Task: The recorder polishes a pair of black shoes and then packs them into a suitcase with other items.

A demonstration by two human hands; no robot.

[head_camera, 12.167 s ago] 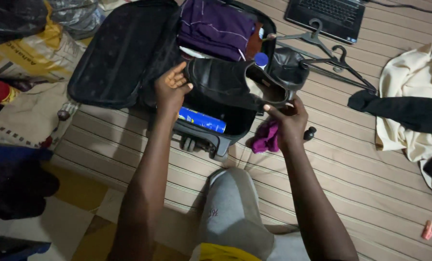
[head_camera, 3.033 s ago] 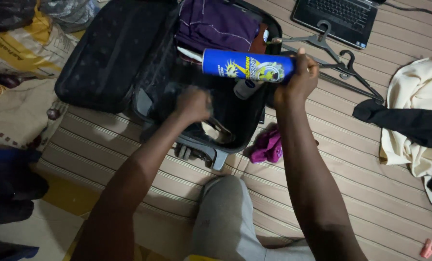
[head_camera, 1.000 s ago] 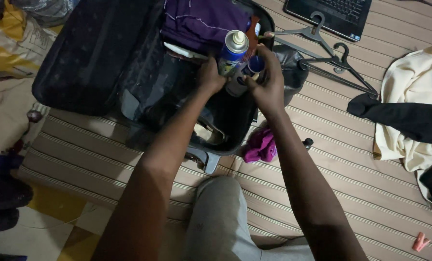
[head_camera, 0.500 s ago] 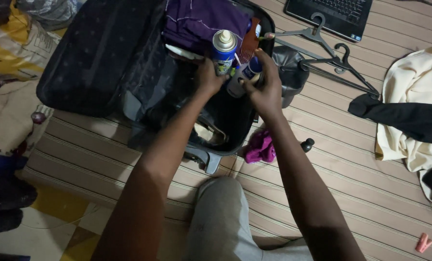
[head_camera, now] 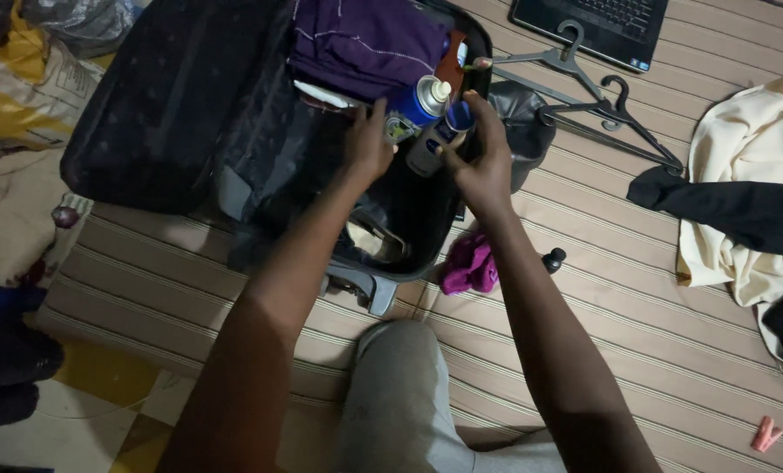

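Change vs. half a sec. earlier: the spray can (head_camera: 419,103), then upright, is tipped over so its white nozzle leans toward the upper right; both hands sit a bit lower in the suitcase (head_camera: 181,105).

Left hand (head_camera: 367,147): fingers wrapped on the lower body of the blue spray can, thumb side up; grip closed on the can. Can lies tilted inside the open suitcase, just below the folded purple cloth (head_camera: 365,44) and touching or nearly touching the small bottle (head_camera: 435,144) beside it.

Right hand (head_camera: 483,166): fingers curled round the small pale bottle w/ a dark blue cap, index finger stretched along the cap end. Bottle leans at the suitcase's right inner wall, betw. can and hand.

Suitcase: black, lid folded back to the left, set on a striped mat (head_camera: 654,307). A brown item w/ a small blue-white piece sits at the far right corner inside; what it is cannot be told.

Surroundings: black hangers (head_camera: 602,105) and a laptop (head_camera: 597,26) lie beyond the suitcase, upper right. A magenta cloth (head_camera: 470,263) and a small black cap-like thing (head_camera: 555,259) lie on the mat near the right forearm. Cream and black clothes (head_camera: 742,193) are heaped at far right, a pink clothes peg (head_camera: 765,433) at lower right. Person's grey-trousered knee (head_camera: 404,385) is at bottom centre.
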